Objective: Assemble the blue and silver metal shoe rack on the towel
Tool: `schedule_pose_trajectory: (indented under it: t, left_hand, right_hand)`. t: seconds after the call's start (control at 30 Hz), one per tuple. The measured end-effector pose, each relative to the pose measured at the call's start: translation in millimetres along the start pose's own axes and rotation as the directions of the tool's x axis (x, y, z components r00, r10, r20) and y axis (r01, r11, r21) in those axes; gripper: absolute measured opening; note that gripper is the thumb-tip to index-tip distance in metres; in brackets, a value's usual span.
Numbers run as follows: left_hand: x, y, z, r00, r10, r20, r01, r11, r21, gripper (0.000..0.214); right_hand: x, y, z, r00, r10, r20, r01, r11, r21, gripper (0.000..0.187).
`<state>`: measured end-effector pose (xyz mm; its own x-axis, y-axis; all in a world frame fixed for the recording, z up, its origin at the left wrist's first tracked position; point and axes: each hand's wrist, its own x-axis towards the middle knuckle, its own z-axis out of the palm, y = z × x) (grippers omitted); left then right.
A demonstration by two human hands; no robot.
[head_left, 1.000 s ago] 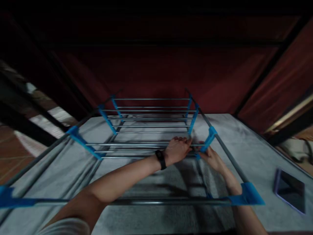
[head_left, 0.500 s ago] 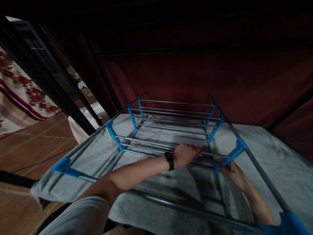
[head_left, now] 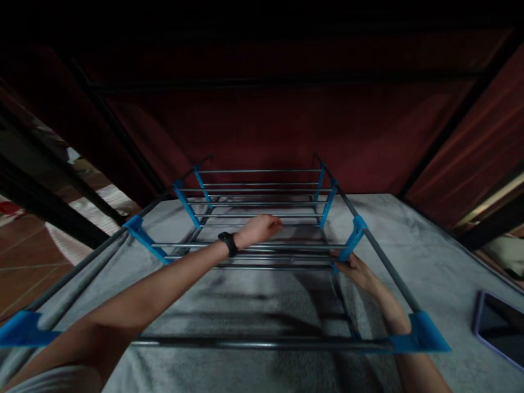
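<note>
Hands: two, both yours; your left hand (head_left: 258, 229) is near the centre of the frame, your right hand (head_left: 362, 274) right of centre.
Rack: one (head_left: 303, 247), reaching from the bottom of the frame up to its middle.
Blue brackets: six slanted ones (head_left: 352, 238), three down each side, plus two blue corner pieces (head_left: 423, 333) at lower left and lower right.
Bars: several run across; they overlap too much for you to count surely.
Phone: one (head_left: 501, 330), cut off by the right edge.
Wristband: one, black (head_left: 228, 243), on your left wrist.
Left hand's shift: half a second ago it lay close to your right hand; now it is farther left, well apart from it.
Right hand's place: the nearest slanted bracket on the right, same as then.
Phone's return: out of frame half a second ago, it shows again at lower right.
Left fingers: curled in above the bars; whether they hold one, I cannot tell.
Right fingers: at that bracket's lower end, partly hidden; I cannot tell how firmly they grip.
Rack's look: grey tubes, bright blue joints, resting on grey cloth (head_left: 409, 245).
</note>
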<state>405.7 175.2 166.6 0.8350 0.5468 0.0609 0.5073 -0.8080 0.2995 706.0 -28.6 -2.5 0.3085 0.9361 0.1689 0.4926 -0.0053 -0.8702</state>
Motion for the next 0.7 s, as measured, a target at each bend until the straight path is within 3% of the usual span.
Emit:
schedule_pose_trajectory:
  t: [0.07,0.13,0.23,0.43,0.53,0.7]
  left_hand:
    - [15,-34,-1.7,0.983,-0.028,0.183,0.050,0.992,-0.114,0.033]
    - [25,-60,4.6,0.926,-0.042,0.376,0.085,0.992,-0.097,0.026]
    - [29,-78,22.6,0.837,-0.047,0.545,0.063,0.998,-0.010,0.012]
    - [38,-73,49.2,0.809,-0.028,0.587,-0.020,0.997,0.074,0.005]
    - [47,-68,52.9,0.765,-0.035,0.643,-0.042,0.994,0.103,0.008]
    - [47,-64,55.1,0.701,-0.050,0.711,0.037,0.999,0.033,0.015]
  right_hand:
    - [0,-1,2,1.000,0.029,0.000,-0.029,0.999,0.036,0.046]
    - [-1,-4,3,0.999,0.043,0.003,-0.043,0.997,0.059,0.048]
    - [-2,-9,3,0.997,0.075,0.013,-0.075,0.994,0.078,0.048]
    - [-5,-23,-3,0.994,0.053,0.094,-0.063,0.992,0.109,0.039]
    - [-5,-35,-7,0.990,0.015,0.140,-0.034,0.990,0.138,0.034]
    - [-4,-52,-13,0.979,-0.001,0.203,-0.033,0.985,0.167,0.033]
